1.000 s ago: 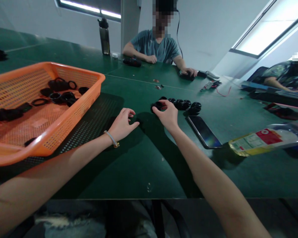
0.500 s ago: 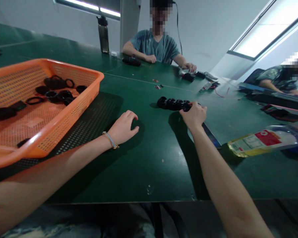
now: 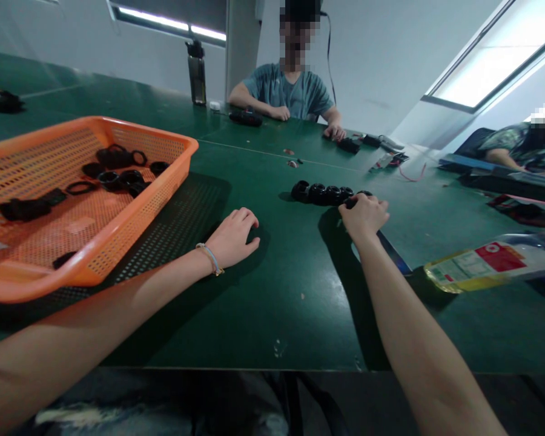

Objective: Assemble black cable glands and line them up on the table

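A row of several glossy black round parts (image 3: pixel 318 194) lies on the green table (image 3: pixel 272 290), ahead of me. My right hand (image 3: pixel 366 217) is at the row's right end, its fingers closed around a black part that they mostly hide. To the left, my left hand (image 3: pixel 236 236) hovers over or rests on the table with thumb and fingers apart and nothing between them. An orange basket (image 3: pixel 140 218) stands at the left, holding black rings (image 3: pixel 110 180) and other dark pieces.
A bottle of yellow liquid (image 3: pixel 490 260) lies at the right, near a dark flat object (image 3: pixel 394 253). Across the table sits a person (image 3: pixel 295 91) beside a dark water bottle (image 3: pixel 197 75). Another person (image 3: pixel 508 148) is at the far right.
My right hand has shifted slightly right, away from the row, showing more of its right end. The view has moved a little. The far person's hand has moved left.
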Motion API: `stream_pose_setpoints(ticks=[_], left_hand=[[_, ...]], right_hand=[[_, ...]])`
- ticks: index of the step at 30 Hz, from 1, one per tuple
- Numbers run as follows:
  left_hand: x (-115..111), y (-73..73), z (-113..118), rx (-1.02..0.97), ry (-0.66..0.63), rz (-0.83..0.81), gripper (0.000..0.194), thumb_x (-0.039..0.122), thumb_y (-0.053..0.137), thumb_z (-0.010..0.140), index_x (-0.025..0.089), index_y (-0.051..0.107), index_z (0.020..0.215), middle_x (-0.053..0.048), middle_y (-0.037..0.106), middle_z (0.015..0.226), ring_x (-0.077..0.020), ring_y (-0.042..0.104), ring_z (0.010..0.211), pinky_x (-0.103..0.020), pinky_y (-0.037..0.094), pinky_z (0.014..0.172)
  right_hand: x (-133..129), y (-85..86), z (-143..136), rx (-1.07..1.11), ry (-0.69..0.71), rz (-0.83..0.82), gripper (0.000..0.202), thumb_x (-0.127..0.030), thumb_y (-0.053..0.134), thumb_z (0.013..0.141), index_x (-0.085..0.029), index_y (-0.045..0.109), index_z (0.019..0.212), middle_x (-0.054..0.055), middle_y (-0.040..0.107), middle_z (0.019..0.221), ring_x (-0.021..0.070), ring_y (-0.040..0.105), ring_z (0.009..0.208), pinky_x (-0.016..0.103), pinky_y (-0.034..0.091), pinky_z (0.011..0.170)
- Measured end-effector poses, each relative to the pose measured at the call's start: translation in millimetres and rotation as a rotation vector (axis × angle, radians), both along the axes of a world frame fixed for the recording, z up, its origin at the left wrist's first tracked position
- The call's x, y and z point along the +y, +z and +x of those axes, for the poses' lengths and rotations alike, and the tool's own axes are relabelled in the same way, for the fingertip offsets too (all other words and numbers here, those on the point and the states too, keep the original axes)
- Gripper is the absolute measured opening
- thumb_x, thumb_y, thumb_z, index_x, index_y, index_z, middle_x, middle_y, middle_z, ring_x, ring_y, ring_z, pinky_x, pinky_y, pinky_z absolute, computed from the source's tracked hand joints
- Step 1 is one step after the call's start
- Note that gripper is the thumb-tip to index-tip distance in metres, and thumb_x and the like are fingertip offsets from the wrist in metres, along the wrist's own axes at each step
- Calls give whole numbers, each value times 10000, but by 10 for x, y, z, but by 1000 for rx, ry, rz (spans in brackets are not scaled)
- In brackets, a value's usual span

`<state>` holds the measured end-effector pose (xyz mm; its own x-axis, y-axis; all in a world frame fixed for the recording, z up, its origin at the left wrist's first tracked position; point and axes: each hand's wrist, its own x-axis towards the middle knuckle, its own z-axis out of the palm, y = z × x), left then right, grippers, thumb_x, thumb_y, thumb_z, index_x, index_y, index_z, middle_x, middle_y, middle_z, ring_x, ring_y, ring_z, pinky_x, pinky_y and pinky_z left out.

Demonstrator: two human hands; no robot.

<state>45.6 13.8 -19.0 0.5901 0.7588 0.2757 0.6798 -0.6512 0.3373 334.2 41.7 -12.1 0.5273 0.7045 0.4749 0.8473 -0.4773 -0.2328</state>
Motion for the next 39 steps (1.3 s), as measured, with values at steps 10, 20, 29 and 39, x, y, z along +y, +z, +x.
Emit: stream_pose_setpoints(ticks=[10,20,29,39], left_hand=[[-201,265,101,175,-15,263,233,194,489,819,103,554,1024,-160,563,1111,-297,498,1056,-412,439,851],[-469,1356,-149,54,331,318,265,404,552,807,147,600,850,-60,553,821,-344,517,1043,-477,382,906],[374,1590,-1415,322,766,194,248,237,435,870,44,590,854,-153,610,969,-350,503,1063,-611,365,890],[1047,845,-2203,300,569,-20,270,301,533,899,160,563,1128,-84,576,1168,-204,578,1009,-416,498,879]], right_hand=[[-62,25,-158,-40,17,7,401,-272,538,710,-79,564,1061,227,534,1130,367,408,1057,508,352,819],[-109,185,-540,-117,279,191,409,-229,475,746,-118,499,1140,197,538,1134,355,426,1100,496,348,861],[-261,378,-1681,-47,1027,204,396,-122,448,755,-193,555,1129,120,612,1056,283,512,1030,473,403,915],[-488,607,-3097,-78,1815,-65,344,-338,460,911,-156,706,754,63,683,732,172,616,740,298,421,755]])
